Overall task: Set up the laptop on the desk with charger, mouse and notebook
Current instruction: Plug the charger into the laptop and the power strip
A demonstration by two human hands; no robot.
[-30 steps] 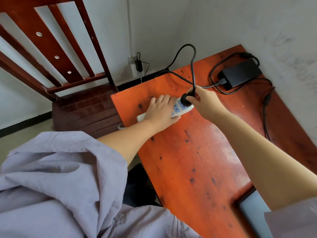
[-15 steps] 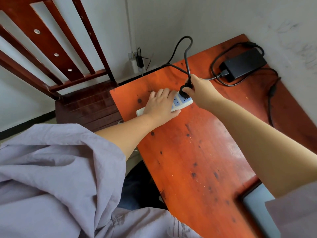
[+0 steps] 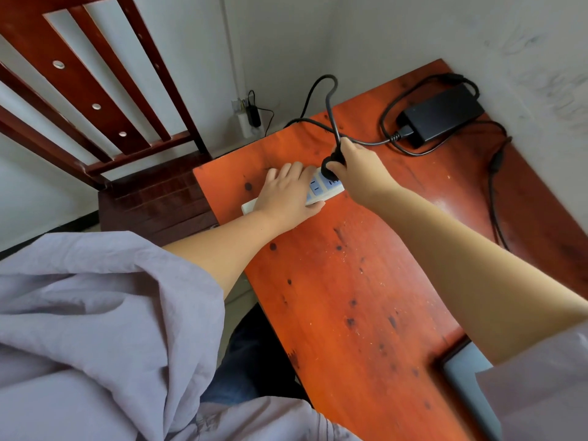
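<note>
A white power strip (image 3: 321, 189) lies near the far left corner of the red wooden desk (image 3: 343, 297). My left hand (image 3: 286, 194) presses flat on the strip and holds it down. My right hand (image 3: 358, 168) grips the black charger plug (image 3: 329, 163) at the strip's far end; whether it sits fully in a socket is hidden by my fingers. The plug's cable (image 3: 331, 100) loops up and runs to the black charger brick (image 3: 442, 114) at the desk's far right corner. A grey laptop corner (image 3: 467, 380) shows at the lower right.
A thin black cable (image 3: 494, 186) runs from the brick down the desk's right side along the wall. A dark wooden chair (image 3: 105, 100) stands left of the desk. A wall socket with a small adapter (image 3: 251, 117) sits low on the far wall.
My view has shifted slightly. My right hand stays on the plug at the strip's end and has tilted a little; my left hand keeps holding the strip.
</note>
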